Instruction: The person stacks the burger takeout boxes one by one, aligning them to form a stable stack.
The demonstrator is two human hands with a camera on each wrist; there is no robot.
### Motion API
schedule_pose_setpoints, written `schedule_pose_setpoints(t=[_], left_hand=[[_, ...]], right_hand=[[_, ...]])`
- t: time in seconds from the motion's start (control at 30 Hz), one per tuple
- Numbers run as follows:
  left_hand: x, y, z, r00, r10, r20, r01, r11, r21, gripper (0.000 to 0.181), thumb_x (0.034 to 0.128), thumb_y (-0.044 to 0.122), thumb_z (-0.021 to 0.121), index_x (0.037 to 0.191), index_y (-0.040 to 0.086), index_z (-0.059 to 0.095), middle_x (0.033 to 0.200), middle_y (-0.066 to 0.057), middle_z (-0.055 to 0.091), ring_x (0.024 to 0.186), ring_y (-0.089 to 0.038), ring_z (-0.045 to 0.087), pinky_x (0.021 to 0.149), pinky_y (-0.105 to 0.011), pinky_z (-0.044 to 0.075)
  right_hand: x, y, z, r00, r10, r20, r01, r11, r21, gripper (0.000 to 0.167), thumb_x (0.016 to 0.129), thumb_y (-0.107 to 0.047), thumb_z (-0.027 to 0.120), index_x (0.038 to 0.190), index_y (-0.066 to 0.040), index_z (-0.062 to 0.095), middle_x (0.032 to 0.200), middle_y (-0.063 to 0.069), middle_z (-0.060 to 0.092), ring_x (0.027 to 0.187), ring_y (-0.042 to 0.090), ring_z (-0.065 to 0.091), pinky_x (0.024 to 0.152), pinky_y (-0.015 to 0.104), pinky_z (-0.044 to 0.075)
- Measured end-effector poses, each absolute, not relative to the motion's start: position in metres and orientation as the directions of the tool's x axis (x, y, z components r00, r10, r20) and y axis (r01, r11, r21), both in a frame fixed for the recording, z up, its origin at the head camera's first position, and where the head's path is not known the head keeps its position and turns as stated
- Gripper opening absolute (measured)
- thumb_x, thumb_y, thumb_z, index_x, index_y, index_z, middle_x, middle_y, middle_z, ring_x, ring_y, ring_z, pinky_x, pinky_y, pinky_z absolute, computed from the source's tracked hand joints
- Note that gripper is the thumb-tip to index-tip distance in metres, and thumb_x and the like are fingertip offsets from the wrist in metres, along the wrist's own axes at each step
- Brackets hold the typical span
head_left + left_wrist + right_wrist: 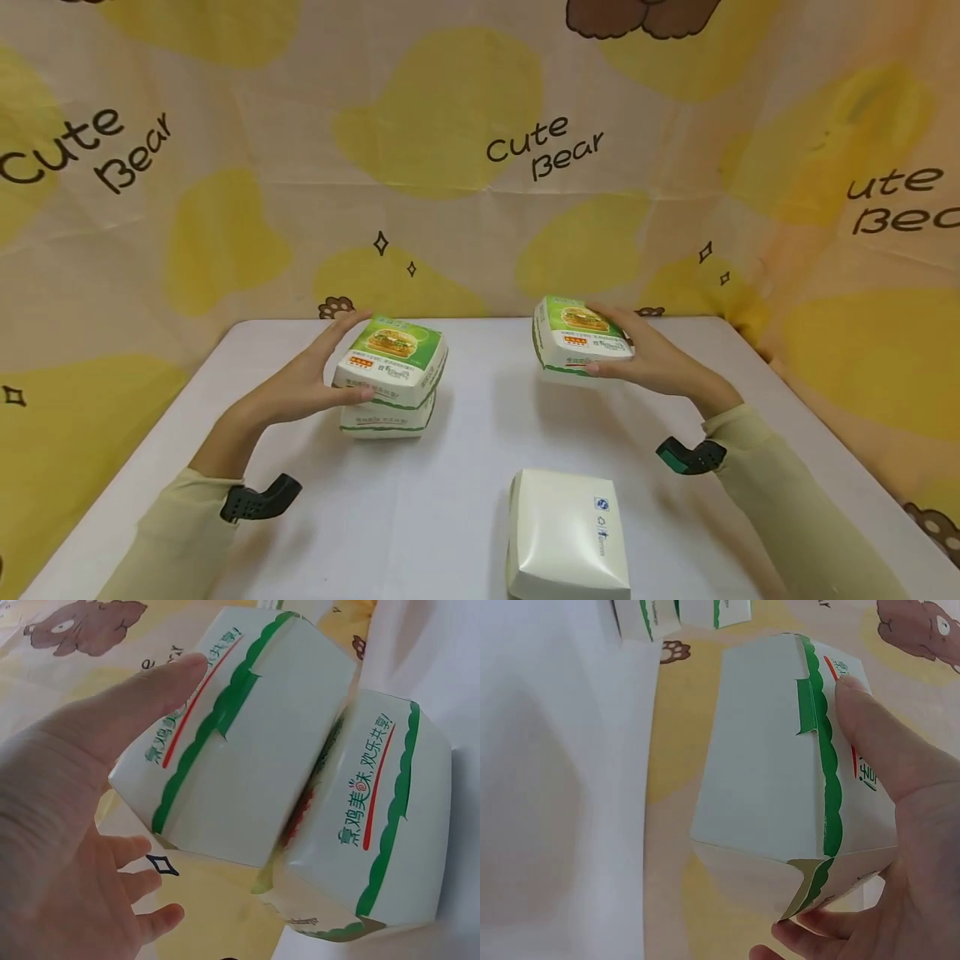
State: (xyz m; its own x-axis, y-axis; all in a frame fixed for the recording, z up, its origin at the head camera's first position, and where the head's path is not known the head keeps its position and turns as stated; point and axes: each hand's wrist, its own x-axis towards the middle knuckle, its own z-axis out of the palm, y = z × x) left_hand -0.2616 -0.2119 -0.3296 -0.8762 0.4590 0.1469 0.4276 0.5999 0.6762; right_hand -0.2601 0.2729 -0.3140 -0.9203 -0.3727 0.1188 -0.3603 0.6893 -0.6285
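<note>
On the left, two burger boxes are stacked. My left hand (300, 383) holds the upper burger box (393, 358) at its left side, thumb on the front and a finger at the back edge. That box sits slightly askew over the lower burger box (390, 419); the left wrist view shows a narrow gap between them. My right hand (648, 354) grips another burger box (577, 337), raised above the table, thumb on its front and fingers behind. Both held boxes show a green lid with a burger picture. The far fingers are partly hidden behind the boxes.
A plain white box (567, 533) with small blue marks lies near the front of the white table (450, 500). A yellow-patterned cloth (450, 167) with "Cute Bear" lettering hangs behind the table and along its sides. Dark bands are on both wrists.
</note>
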Motion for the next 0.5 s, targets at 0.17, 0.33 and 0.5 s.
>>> schedule_pose_setpoints(t=[0.17, 0.33, 0.5], left_hand=[[-0.268, -0.212, -0.337, -0.862, 0.483, 0.157, 0.428, 0.525, 0.736, 0.108, 0.0833, 0.029, 0.082, 0.162, 0.037, 0.009, 0.172, -0.010, 0.006, 0.152, -0.053, 0.014, 0.111, -0.080, 0.021], [-0.276, -0.213, -0.345, -0.844, 0.510, 0.165, 0.428, 0.456, 0.780, 0.112, 0.0827, 0.024, 0.082, 0.162, 0.040, 0.004, 0.172, -0.011, 0.006, 0.154, -0.049, 0.013, 0.113, -0.077, 0.022], [-0.281, -0.213, -0.351, -0.836, 0.527, 0.153, 0.408, 0.409, 0.816, 0.117, 0.0815, 0.022, 0.082, 0.161, 0.043, -0.002, 0.172, -0.012, 0.005, 0.155, -0.047, 0.012, 0.113, -0.078, 0.021]], right_hand=[[-0.263, 0.261, -0.309, -0.914, -0.387, 0.121, -0.373, 0.686, -0.625, 0.093, 0.088, -0.041, 0.077, 0.162, -0.025, 0.023, 0.164, 0.013, 0.027, 0.129, 0.030, 0.046, 0.105, 0.054, 0.042], [-0.268, 0.246, -0.304, -0.906, -0.406, 0.118, -0.387, 0.683, -0.620, 0.093, 0.087, -0.043, 0.077, 0.161, -0.029, 0.024, 0.164, 0.011, 0.026, 0.129, 0.031, 0.045, 0.104, 0.055, 0.042], [-0.273, 0.226, -0.298, -0.878, -0.461, 0.131, -0.427, 0.629, -0.650, 0.093, 0.086, -0.041, 0.078, 0.161, -0.029, 0.024, 0.160, 0.007, 0.034, 0.127, 0.028, 0.047, 0.104, 0.050, 0.042]])
